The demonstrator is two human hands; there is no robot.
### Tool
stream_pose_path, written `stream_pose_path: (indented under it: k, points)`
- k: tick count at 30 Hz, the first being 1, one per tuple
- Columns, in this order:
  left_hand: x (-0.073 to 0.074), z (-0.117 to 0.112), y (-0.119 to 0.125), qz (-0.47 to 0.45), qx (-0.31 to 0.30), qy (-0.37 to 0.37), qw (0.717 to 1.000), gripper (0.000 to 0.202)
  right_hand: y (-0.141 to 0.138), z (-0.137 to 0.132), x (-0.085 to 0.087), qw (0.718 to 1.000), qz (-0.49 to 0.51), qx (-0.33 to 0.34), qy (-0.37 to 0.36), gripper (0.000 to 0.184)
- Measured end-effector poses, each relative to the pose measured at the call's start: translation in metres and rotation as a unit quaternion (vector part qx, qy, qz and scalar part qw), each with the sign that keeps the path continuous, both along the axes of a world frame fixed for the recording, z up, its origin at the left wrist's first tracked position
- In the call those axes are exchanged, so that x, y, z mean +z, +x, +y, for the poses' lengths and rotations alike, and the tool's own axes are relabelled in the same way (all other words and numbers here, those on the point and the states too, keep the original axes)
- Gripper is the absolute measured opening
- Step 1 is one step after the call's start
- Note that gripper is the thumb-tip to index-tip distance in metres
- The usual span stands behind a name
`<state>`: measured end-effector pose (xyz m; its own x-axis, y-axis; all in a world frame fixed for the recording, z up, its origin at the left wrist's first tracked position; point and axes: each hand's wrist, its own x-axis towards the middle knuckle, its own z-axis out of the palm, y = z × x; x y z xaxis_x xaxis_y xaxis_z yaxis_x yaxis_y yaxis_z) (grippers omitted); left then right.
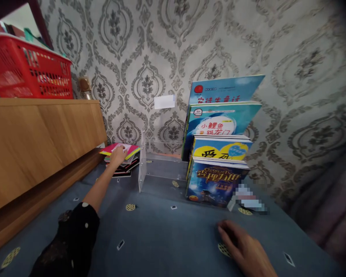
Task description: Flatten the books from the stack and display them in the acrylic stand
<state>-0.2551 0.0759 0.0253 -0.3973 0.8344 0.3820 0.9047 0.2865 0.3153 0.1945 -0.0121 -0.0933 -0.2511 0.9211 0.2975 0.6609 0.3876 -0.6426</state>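
My left hand (117, 155) reaches far forward and rests on top of a small stack of books (123, 161) lying flat by the wall; its fingers curl over the pink top book, and a firm hold cannot be made out. My right hand (242, 244) lies flat and open on the blue patterned cloth (161, 231) near the front. Several picture books (219, 154) stand upright in a clear acrylic rack (142, 161), stepped from the tall one at the back to the dark-blue one in front.
A wooden cabinet (31, 146) runs along the left with a red plastic basket (25, 71) on top. Patterned wallpaper (150, 57) backs the surface. A dark padded edge shows at the far right.
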Motion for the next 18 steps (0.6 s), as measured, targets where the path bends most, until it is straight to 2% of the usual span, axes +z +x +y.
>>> stream_pose_path:
  k: [5, 10, 13, 18]
  points:
    - [-0.022, 0.031, -0.025, 0.074, -0.022, -0.099, 0.992, 0.045, 0.0, 0.001, 0.002, 1.0, -0.009, 0.007, 0.022, 0.029]
    - [-0.036, 0.055, -0.044, 0.11, -0.042, -0.173, 0.978, 0.053, 0.001, 0.001, 0.004, 1.0, -0.008, 0.023, 0.018, 0.032]
    - [-0.041, 0.056, -0.054, 0.126, -0.054, -0.193, 0.972, 0.053, 0.002, 0.002, 0.003, 1.0, -0.006, 0.024, 0.005, 0.034]
    - [-0.044, 0.041, -0.067, 0.148, -0.078, -0.215, 0.962, 0.048, 0.003, 0.003, -0.001, 1.0, 0.001, 0.028, 0.01, 0.035]
